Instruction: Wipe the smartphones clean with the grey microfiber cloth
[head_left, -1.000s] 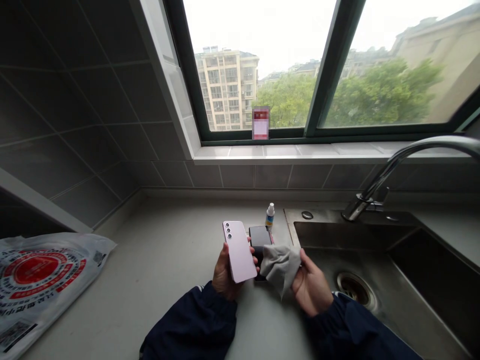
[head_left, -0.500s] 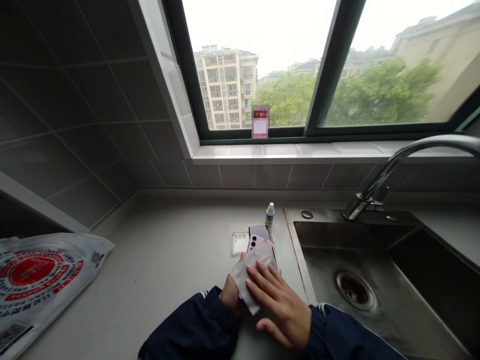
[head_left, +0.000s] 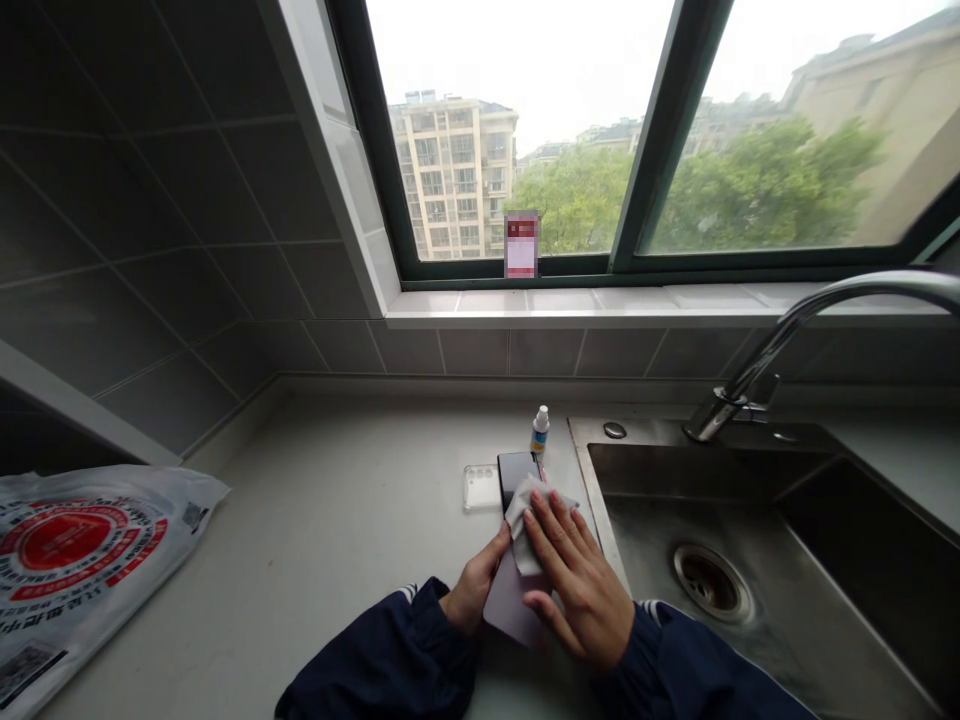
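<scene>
My left hand (head_left: 477,583) is closed around the left edge of a light purple phone (head_left: 511,607), tilted above the counter with its back up. A pale grey cloth (head_left: 527,500) covers the upper part of that phone. My right hand (head_left: 576,570) holds the cloth against it under extended fingers, thumb apart over the phone's back. The phone's camera end is hidden. Just beyond, a dark flat phone-like slab (head_left: 517,467) lies on the counter. A clear phone case (head_left: 481,488) rests to its left, and a small white-capped bottle (head_left: 540,430) stands behind it.
To the right is a steel sink (head_left: 598,520) with a curved chrome faucet (head_left: 780,335). A printed plastic bag (head_left: 172,490) lies on the pale counter (head_left: 315,500) at far left. A window sill (head_left: 562,302) runs along the back above the tiles.
The cloth and my right hand have moved up and to the right, uncovering the phone's lower back and covering its camera lenses. My left hand, partly covered before, now shows at the phone's edge.
</scene>
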